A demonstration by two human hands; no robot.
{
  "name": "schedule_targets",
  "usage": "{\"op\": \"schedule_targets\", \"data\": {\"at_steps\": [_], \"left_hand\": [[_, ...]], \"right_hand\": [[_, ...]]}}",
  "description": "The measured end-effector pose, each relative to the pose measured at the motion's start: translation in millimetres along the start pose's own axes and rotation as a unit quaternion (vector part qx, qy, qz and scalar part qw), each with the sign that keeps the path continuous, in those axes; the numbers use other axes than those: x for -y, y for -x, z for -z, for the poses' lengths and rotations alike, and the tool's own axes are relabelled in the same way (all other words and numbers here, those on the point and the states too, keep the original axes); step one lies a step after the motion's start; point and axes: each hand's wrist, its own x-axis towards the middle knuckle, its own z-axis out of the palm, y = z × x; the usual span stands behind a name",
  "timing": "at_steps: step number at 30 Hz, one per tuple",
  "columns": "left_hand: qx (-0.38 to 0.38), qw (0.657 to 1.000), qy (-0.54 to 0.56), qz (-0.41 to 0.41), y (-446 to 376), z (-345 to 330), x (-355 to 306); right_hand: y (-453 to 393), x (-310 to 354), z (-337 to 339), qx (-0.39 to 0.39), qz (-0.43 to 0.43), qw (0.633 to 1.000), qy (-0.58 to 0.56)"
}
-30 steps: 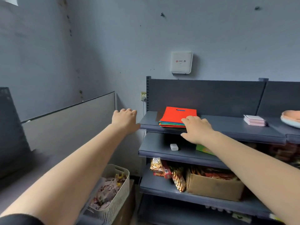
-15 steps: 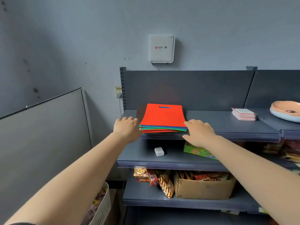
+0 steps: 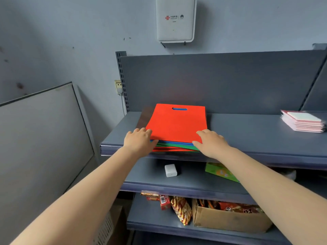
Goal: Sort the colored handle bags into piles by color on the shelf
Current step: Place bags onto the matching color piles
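So the left hand [image 3: 139, 141] had its fingers loosely curled against the near left corner of the bag stack [image 3: 177, 131], thumb tucked at the edge where the blue and green layers showed. Honestly couldn't tell if it was actually pinching a layer or just resting there. The right hand [image 3: 211, 143] was at the near right corner, fingers fairly straight and close together, lying flat on the red top bag [image 3: 177, 122], with the thumb down by the stack's edge.

The stack itself sat on the top shelf [image 3: 247, 131], near its left end and right at the front lip, all colors still in one pile: red on top with a slot handle at the far side, then blue, green and more red peeking out underneath.

Further out on the same shelf, well off to the right, was a pile of pink booklets [image 3: 303, 122]. One shelf down there was a small white charger block [image 3: 170, 170] and a green box [image 3: 221, 172] partly hidden by the right arm. Below that, snack packets [image 3: 181, 209] beside a cardboard box [image 3: 228, 218] of more stuff. A white router box [image 3: 175, 19] hung on the wall above.
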Motion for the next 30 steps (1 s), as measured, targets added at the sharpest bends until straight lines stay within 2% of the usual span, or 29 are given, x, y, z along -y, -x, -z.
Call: {"op": "schedule_targets", "data": {"at_steps": [7, 14, 16, 20, 27, 30], "left_hand": [[0.011, 0.995, 0.098, 0.015, -45, -37, -7], [-0.028, 0.989, 0.143, -0.007, -66, -58, -11], [-0.033, 0.989, 0.146, -0.007, -67, -61, -13], [-0.038, 0.985, 0.170, -0.006, -69, -61, -14], [-0.034, 0.949, 0.311, 0.030, -75, -52, 3], [-0.053, 0.942, 0.324, 0.068, -81, -54, 10]], "right_hand": [[-44, -25, -23, 0.001, -0.042, 0.991, -0.127], [-61, -43, -31, -0.033, -0.160, 0.963, -0.216], [-60, -44, -32, -0.058, -0.165, 0.955, -0.240], [-59, -41, -30, -0.139, -0.165, 0.952, -0.217], [-60, -51, -30, -0.169, -0.150, 0.940, -0.256], [-58, -58, -31, -0.192, -0.142, 0.936, -0.259]]}}
